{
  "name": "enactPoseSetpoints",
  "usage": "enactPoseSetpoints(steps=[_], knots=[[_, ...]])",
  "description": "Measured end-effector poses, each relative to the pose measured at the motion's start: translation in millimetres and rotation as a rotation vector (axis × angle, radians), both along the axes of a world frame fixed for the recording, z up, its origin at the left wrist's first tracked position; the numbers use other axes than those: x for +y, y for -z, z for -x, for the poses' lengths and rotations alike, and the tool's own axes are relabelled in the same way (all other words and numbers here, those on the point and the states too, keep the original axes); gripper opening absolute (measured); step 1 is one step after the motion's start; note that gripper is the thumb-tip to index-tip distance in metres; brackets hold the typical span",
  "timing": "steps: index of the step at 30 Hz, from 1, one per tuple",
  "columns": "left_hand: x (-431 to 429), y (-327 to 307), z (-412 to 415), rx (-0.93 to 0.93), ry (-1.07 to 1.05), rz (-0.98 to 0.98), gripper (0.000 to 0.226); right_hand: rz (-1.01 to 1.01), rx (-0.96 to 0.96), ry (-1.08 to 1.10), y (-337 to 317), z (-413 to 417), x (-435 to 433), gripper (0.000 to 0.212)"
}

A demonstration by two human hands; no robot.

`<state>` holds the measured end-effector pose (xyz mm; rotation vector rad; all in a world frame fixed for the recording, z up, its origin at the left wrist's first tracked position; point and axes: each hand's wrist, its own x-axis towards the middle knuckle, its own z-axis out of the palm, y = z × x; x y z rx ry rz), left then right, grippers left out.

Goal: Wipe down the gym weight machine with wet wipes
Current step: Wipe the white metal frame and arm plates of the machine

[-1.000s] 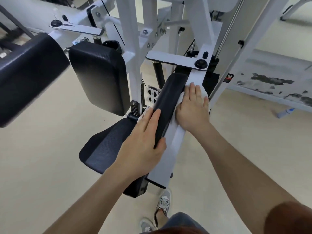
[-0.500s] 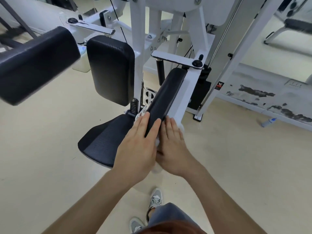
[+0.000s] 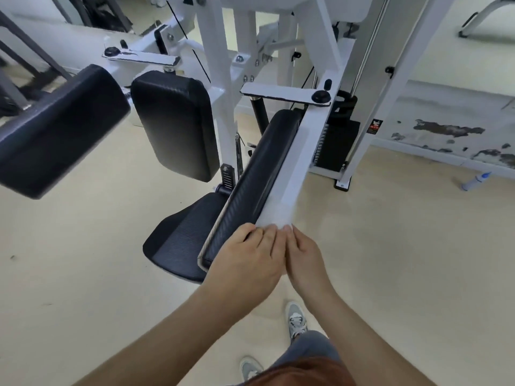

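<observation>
Though perhaps over wipe point(image 3: 280, 218), left hand point(image 3: 245, 259), right hand point(image 3: 305, 257), fingers point(image 3: 268, 236) together at pad point(image 3: 259, 176); beige floor point(image 3: 404, 260).

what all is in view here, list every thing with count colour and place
machine frame: one, white, centre and back
arm pad: one, black, long, centre
bar: one, white, along the arm pad's right side
back pad: one, black, upright, left of centre
seat: one, black, below the back pad
side pad: one, black, far left
weight stack: one, black, behind the bar
bottle: one, white and blue, lying on the floor at right
shoes: two, grey, bottom centre
hands: two; left hand rests on the arm pad's near end, right hand on the bar's near end
</observation>
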<state>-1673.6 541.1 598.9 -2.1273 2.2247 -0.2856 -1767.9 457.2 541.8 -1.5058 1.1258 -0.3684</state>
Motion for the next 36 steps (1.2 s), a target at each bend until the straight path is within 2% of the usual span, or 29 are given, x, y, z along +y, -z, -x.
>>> enactPoseSetpoints(steps=[2,5,8,11,12,14,17,19,21,24,29,36], knots=[[12,-3,0,0.005,0.048,0.047,0.045,-0.061,-0.069,0.060,-12,6,16,0.039],[26,-7,-2,0.016,0.063,0.047,0.038,-0.338,-0.216,0.211,-21,-2,33,0.037],[26,-11,-10,0.106,0.010,0.081,0.022,-0.445,-0.202,0.261,-24,-27,29,0.037],[20,-18,-16,0.288,-0.114,0.155,0.026,-0.242,-0.170,0.373,-24,-54,-12,0.038],[18,-18,-18,0.331,-0.158,0.169,0.030,-0.155,-0.134,0.389,-26,-61,-30,0.041],[11,-16,-21,0.395,-0.250,0.170,0.044,-0.104,-0.078,0.409,-24,-68,-50,0.045],[1,-9,-26,0.496,-0.359,0.157,0.053,-0.039,-0.081,0.370,-9,-60,-11,0.036],[-6,-7,-27,0.484,-0.381,0.141,0.049,-0.019,-0.114,0.320,-5,-49,26,0.039],[-15,-8,-28,0.468,-0.377,0.123,0.048,-0.088,-0.125,0.310,-4,-51,20,0.048],[-32,-14,-32,0.503,-0.370,0.078,0.058,-0.078,-0.032,0.370,-4,-69,-35,0.046],[-62,-15,-42,0.519,-0.375,0.047,0.066,-0.030,0.018,0.478,-2,-99,-139,0.068],[-109,-16,-50,0.467,-0.421,-0.006,0.071,-0.035,0.098,0.441,-18,-120,-233,0.060]])
